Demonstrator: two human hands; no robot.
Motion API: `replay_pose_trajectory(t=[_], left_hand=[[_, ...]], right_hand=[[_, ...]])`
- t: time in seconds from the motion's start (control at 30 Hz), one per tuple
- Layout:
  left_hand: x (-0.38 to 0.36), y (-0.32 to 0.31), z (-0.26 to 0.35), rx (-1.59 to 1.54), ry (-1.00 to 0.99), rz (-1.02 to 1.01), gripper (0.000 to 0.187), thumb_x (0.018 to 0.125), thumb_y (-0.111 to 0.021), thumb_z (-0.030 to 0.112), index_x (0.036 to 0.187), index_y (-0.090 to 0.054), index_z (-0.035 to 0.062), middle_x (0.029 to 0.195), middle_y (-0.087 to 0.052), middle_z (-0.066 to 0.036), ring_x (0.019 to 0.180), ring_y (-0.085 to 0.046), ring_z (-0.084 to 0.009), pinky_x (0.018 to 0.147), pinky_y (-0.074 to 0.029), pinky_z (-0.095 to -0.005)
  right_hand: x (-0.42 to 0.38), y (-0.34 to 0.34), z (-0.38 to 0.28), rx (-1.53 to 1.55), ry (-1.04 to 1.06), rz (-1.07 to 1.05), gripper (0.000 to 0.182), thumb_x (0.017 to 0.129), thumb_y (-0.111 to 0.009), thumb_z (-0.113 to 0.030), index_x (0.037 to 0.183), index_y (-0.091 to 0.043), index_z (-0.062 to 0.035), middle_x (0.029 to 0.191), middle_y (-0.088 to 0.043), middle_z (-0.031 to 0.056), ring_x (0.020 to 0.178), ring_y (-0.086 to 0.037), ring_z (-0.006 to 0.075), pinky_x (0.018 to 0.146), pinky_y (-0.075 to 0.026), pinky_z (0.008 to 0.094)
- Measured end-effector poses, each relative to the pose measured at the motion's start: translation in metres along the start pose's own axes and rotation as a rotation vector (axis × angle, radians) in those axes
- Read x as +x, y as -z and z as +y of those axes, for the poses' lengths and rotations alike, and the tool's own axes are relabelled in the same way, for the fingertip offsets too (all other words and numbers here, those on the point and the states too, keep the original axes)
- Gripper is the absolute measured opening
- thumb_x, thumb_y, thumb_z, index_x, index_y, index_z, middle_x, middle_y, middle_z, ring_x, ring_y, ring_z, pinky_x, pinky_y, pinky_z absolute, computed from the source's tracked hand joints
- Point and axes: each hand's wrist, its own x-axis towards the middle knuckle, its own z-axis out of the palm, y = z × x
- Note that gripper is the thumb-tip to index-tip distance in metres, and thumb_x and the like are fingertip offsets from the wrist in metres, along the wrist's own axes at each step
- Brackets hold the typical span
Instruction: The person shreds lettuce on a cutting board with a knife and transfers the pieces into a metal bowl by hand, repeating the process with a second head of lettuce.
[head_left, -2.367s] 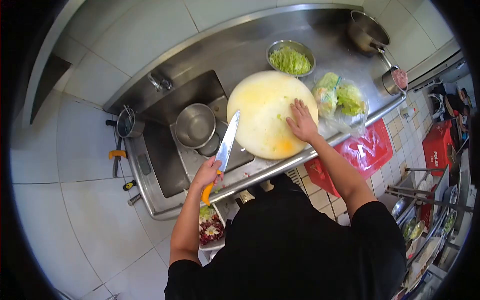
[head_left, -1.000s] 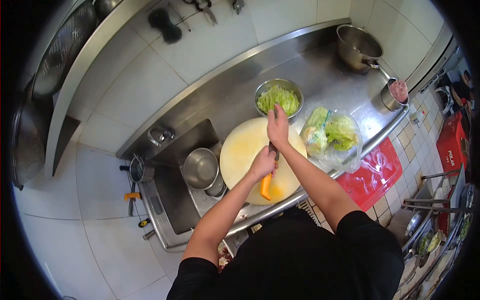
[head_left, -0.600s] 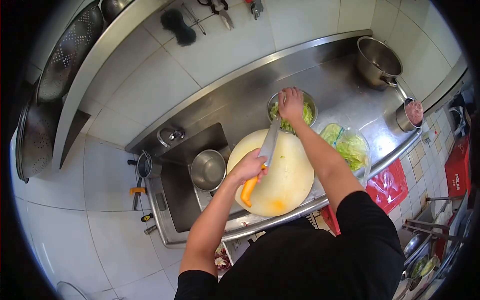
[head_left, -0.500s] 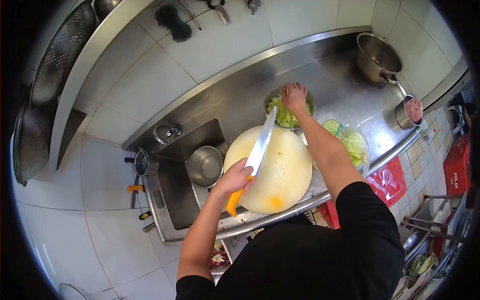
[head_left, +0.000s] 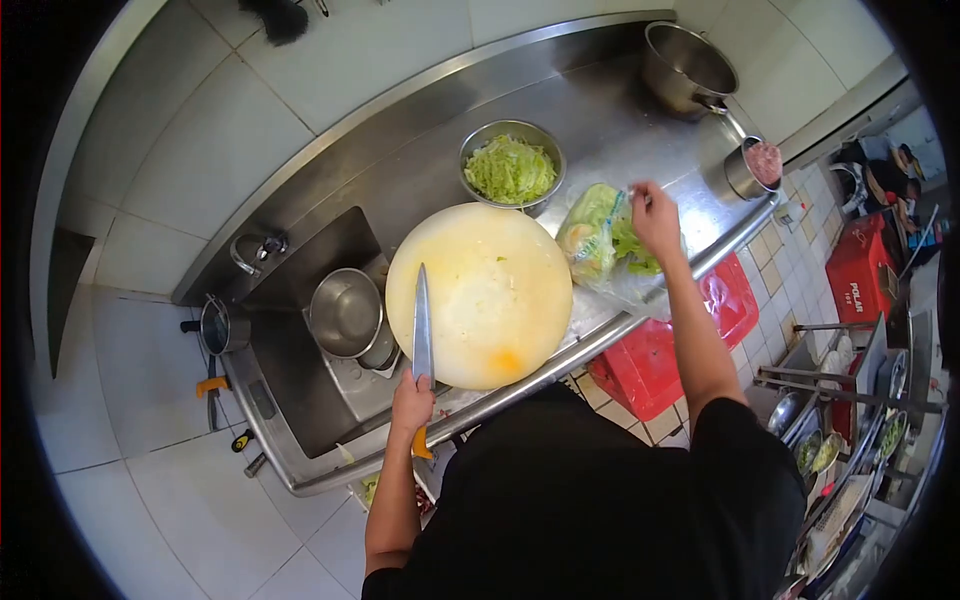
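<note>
My left hand (head_left: 411, 402) is closed around the orange handle of a kitchen knife (head_left: 423, 325). The blade points away from me over the left side of a round, pale cutting board (head_left: 500, 320). At the board's right, my right hand (head_left: 655, 222) is pinched at the edge of a clear plastic bag (head_left: 634, 285). Lettuce (head_left: 592, 235) in the bag shows as green leaves and a pale cut part. Just beyond the board stands a steel bowl (head_left: 474, 133), full of shredded lettuce (head_left: 510, 168).
A sink (head_left: 290, 395) with a steel pot (head_left: 346, 313) lies to the left, beside a faucet (head_left: 258, 254). A large pot (head_left: 690, 70) and a small container of pink meat (head_left: 765, 164) stand far right. Below the counter edge is a red bin (head_left: 640, 370).
My right hand has left the lettuce bowl and moved right to the plastic bag. My left hand has drawn the knife back toward me, to the board's left side. The view has shifted.
</note>
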Motion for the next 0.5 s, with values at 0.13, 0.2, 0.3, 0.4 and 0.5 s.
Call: replay_pose_trajectory(t=[0.13, 0.2, 0.3, 0.4, 0.5], left_hand=[[0.0, -0.004, 0.02, 0.288, -0.219, 0.144, 0.024, 0.099, -0.047, 0.019, 0.114, -0.045, 0.0005, 0.086, -0.064, -0.026, 0.077, -0.063, -0.0399, 0.067, -0.049, -0.0502], [-0.004, -0.002, 0.046, 0.35, -0.166, 0.153, 0.027, 0.098, -0.047, 0.019, 0.115, -0.043, -0.0017, 0.101, -0.065, -0.033, 0.098, -0.062, -0.0493, 0.084, -0.046, -0.0561], [0.005, -0.002, 0.049, 0.44, -0.18, 0.141, 0.032, 0.098, -0.047, 0.019, 0.118, -0.038, -0.0037, 0.098, -0.065, -0.034, 0.096, -0.063, -0.0481, 0.083, -0.048, -0.0557], [0.023, -0.006, 0.035, 0.46, -0.279, 0.168, 0.031, 0.098, -0.048, 0.018, 0.117, -0.038, -0.0053, 0.091, -0.065, -0.034, 0.085, -0.066, -0.0481, 0.075, -0.051, -0.0545], [0.036, -0.005, 0.027, 0.399, -0.235, 0.124, 0.031, 0.098, -0.048, 0.019, 0.117, -0.039, -0.0045, 0.088, -0.065, -0.031, 0.072, -0.068, -0.0422, 0.064, -0.054, -0.0504]], right_hand=[[-0.091, -0.01, 0.033, -0.192, -0.036, -0.012, 0.017, 0.086, -0.058, -0.012, 0.097, -0.068, -0.0033, 0.087, -0.069, 0.0217, 0.079, -0.067, 0.0392, 0.074, -0.053, 0.0462], [-0.113, -0.019, 0.031, -0.316, -0.246, -0.273, 0.023, 0.083, -0.06, -0.012, 0.103, -0.065, -0.0016, 0.096, -0.068, 0.0249, 0.091, -0.065, 0.0405, 0.081, -0.052, 0.0454], [-0.103, -0.039, 0.049, -0.128, -0.122, -0.176, 0.046, 0.076, -0.067, -0.012, 0.119, -0.057, 0.001, 0.116, -0.064, 0.0265, 0.11, -0.061, 0.0387, 0.094, -0.049, 0.0424], [-0.081, -0.038, 0.046, 0.161, -0.145, -0.376, 0.078, 0.067, -0.075, -0.01, 0.137, -0.042, 0.0039, 0.136, -0.053, 0.0246, 0.124, -0.053, 0.0348, 0.105, -0.043, 0.0381], [-0.067, -0.038, 0.038, 0.053, -0.1, -0.524, 0.099, 0.062, -0.082, -0.013, 0.145, -0.031, 0.0045, 0.141, -0.048, 0.0251, 0.13, -0.049, 0.0345, 0.11, -0.038, 0.0373]])
